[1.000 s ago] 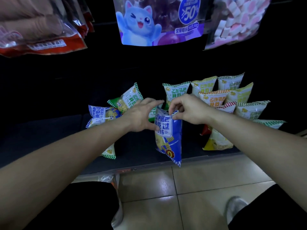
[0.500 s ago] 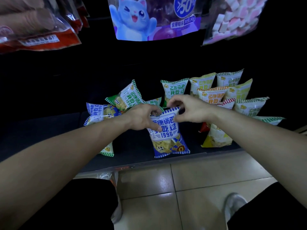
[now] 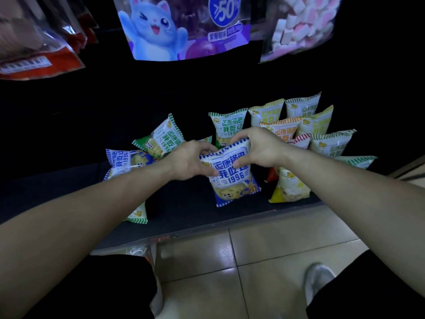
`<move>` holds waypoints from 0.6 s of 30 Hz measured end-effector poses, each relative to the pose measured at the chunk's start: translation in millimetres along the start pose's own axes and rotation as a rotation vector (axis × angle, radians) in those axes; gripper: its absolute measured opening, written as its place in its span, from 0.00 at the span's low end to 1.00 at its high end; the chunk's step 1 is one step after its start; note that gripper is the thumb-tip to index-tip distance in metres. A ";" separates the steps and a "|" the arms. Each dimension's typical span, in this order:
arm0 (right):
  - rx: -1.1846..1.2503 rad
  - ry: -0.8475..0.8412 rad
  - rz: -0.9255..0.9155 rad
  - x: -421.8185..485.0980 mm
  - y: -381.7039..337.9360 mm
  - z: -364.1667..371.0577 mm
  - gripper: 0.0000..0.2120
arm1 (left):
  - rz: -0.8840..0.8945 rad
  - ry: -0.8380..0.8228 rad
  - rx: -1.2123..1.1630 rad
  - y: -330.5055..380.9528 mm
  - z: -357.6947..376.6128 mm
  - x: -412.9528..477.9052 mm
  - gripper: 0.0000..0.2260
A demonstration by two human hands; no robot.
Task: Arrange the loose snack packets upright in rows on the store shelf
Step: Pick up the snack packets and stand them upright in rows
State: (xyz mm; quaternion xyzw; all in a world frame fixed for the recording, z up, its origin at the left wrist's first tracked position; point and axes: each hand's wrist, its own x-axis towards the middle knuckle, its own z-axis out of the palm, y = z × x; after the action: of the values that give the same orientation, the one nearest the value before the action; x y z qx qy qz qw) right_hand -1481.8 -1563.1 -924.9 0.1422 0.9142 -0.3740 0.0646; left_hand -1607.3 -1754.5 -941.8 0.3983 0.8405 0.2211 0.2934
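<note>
Two hands, left hand (image 3: 192,161) and right hand (image 3: 261,147), are pinching the blue packet (image 3: 232,174) by its top corners, its long axis hanging toward the near shelf (image 3: 188,217) edge.

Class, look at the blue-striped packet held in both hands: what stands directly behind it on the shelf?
Behind the blue-striped packet stands a green-striped packet, upright. Its lower part is covered by the blue packet and the right hand.

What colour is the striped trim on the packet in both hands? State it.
Blue and white stripes on the held packet, clearest in the head view.
</note>
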 end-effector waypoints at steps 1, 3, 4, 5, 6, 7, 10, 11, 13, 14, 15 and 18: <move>-0.004 0.007 0.003 -0.4 2.7 -0.7 0.33 | -0.003 0.021 -0.001 -0.5 1.7 4.4 0.30; -0.064 0.030 0.020 -2.0 9.9 -4.4 0.39 | -0.018 0.064 0.049 0.0 3.1 15.4 0.29; -0.120 0.043 0.038 -3.3 16.0 -7.2 0.41 | -0.028 0.085 0.085 1.0 3.1 21.9 0.29; -0.176 0.053 0.063 -4.9 23.7 -10.7 0.41 | -0.036 0.103 0.120 2.5 2.9 29.6 0.29; -0.215 0.054 0.095 -7.1 33.1 -15.1 0.40 | -0.045 0.116 0.156 3.7 3.2 39.1 0.29; -0.236 0.044 0.132 -9.6 43.2 -19.5 0.39 | -0.054 0.127 0.189 4.9 3.8 49.1 0.29; -0.268 -0.005 0.245 -19.2 70.8 -32.3 0.35 | -0.075 0.159 0.237 6.6 8.9 82.2 0.29; -0.271 -0.010 0.272 -22.0 77.9 -35.6 0.35 | -0.084 0.166 0.241 6.3 12.7 92.8 0.29; -0.272 0.005 0.308 -26.0 89.2 -41.3 0.35 | -0.110 0.176 0.236 4.6 22.0 112.2 0.30; -0.273 0.015 0.318 -27.2 93.9 -43.1 0.35 | -0.129 0.173 0.223 3.0 27.8 120.4 0.30; -0.278 0.020 0.322 -28.0 97.6 -44.5 0.34 | -0.146 0.167 0.210 1.3 33.8 127.7 0.29; -0.297 -0.005 0.324 -29.2 105.4 -45.2 0.35 | -0.175 0.154 0.196 -5.3 48.9 145.2 0.29</move>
State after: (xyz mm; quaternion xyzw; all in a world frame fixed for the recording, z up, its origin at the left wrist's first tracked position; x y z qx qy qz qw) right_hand -1422.1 -1465.9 -956.4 0.2752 0.9242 -0.2205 0.1465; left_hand -1651.5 -1634.8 -1026.8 0.3322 0.9095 0.1415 0.2060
